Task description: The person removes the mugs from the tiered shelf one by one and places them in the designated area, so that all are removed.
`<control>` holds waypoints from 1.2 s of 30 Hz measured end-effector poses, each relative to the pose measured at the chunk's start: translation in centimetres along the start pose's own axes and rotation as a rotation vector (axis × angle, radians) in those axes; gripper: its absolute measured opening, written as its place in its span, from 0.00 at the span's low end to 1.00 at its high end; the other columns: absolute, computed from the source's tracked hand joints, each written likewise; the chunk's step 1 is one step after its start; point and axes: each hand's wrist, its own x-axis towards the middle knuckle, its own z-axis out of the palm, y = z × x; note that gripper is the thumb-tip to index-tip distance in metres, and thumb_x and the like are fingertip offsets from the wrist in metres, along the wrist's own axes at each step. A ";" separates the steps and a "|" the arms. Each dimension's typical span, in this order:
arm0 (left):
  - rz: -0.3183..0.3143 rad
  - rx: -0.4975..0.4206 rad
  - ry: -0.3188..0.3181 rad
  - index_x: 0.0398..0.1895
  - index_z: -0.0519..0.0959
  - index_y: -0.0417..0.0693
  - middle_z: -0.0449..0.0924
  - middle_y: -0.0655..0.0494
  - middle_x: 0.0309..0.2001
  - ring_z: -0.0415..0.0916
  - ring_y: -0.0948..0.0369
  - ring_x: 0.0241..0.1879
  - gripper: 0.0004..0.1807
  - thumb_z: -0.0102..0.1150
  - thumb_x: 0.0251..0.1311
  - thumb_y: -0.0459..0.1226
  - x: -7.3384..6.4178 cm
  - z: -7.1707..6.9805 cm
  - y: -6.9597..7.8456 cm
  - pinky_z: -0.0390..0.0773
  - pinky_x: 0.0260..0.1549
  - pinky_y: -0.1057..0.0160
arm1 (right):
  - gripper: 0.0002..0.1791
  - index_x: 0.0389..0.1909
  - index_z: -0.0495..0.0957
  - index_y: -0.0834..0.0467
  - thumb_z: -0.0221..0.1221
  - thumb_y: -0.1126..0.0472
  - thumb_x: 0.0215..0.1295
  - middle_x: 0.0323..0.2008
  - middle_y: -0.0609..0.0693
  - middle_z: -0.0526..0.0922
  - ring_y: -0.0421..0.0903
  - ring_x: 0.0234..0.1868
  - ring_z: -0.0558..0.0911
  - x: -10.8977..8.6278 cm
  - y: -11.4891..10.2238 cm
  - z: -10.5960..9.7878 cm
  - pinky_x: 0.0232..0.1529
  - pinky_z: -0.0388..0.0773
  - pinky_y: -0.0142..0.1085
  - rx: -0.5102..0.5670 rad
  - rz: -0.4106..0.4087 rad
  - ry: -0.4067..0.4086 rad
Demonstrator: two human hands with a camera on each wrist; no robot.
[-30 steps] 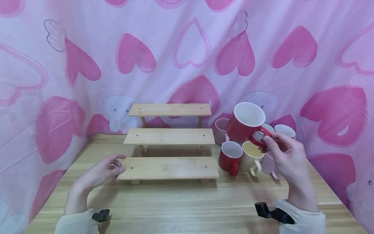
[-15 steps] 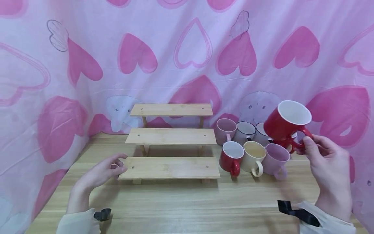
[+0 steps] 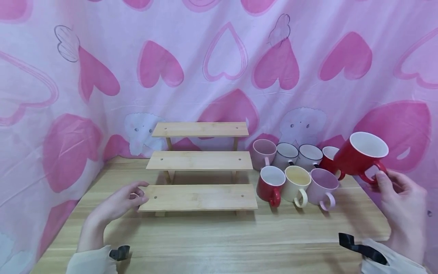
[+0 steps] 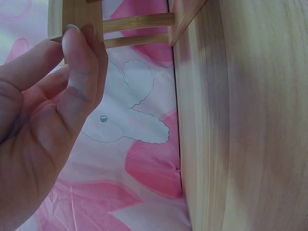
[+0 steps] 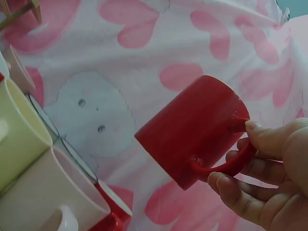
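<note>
My right hand (image 3: 400,201) pinches the handle of a red mug (image 3: 363,153) with a white inside, and holds it in the air, slightly tilted, right of the other mugs. In the right wrist view the thumb and fingers go round the red handle (image 5: 226,168). My left hand (image 3: 119,199) grips the left end of the lowest board (image 3: 198,198) of a three-tier wooden stand; the left wrist view shows its fingertips (image 4: 77,38) on the board's end. A red mug (image 3: 270,186), a cream mug (image 3: 295,184) and a lilac mug (image 3: 321,186) stand in the front row.
Behind them stand a pink mug (image 3: 263,154), two white mugs with dark rims, one white mug (image 3: 286,155) beside the other, and a red mug (image 3: 329,160). A pink heart-patterned cloth (image 3: 219,57) hangs behind the wooden table (image 3: 212,243).
The red mug in my right hand has moved right, away from above the other mugs, then slightly down. The left hand stays at the stand.
</note>
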 end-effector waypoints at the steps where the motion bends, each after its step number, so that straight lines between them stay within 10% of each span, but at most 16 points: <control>1: -0.002 0.002 -0.002 0.68 0.61 0.37 0.74 0.47 0.41 0.79 0.48 0.29 0.31 0.58 0.68 0.41 0.0 0.0 0.0 0.72 0.43 0.55 | 0.12 0.52 0.81 0.52 0.58 0.60 0.70 0.26 0.30 0.81 0.27 0.26 0.80 0.1 0.4 -0.3 0.34 0.70 0.14 0.012 0.015 -0.010; 14: -0.002 0.019 -0.006 0.68 0.60 0.36 0.75 0.47 0.41 0.79 0.50 0.30 0.32 0.58 0.68 0.41 0.1 -0.3 -0.3 0.73 0.42 0.54 | 0.10 0.32 0.82 0.44 0.59 0.64 0.68 0.24 0.38 0.84 0.34 0.21 0.83 0.0 6.1 -2.1 0.25 0.78 0.22 0.315 0.109 -0.143; 36: 0.011 -0.004 -0.020 0.68 0.59 0.35 0.75 0.47 0.41 0.80 0.50 0.29 0.32 0.58 0.68 0.41 0.1 -0.1 -0.5 0.72 0.43 0.54 | 0.12 0.30 0.84 0.39 0.60 0.61 0.68 0.25 0.37 0.84 0.34 0.24 0.83 0.0 11.1 -3.2 0.27 0.77 0.22 0.214 0.188 -0.337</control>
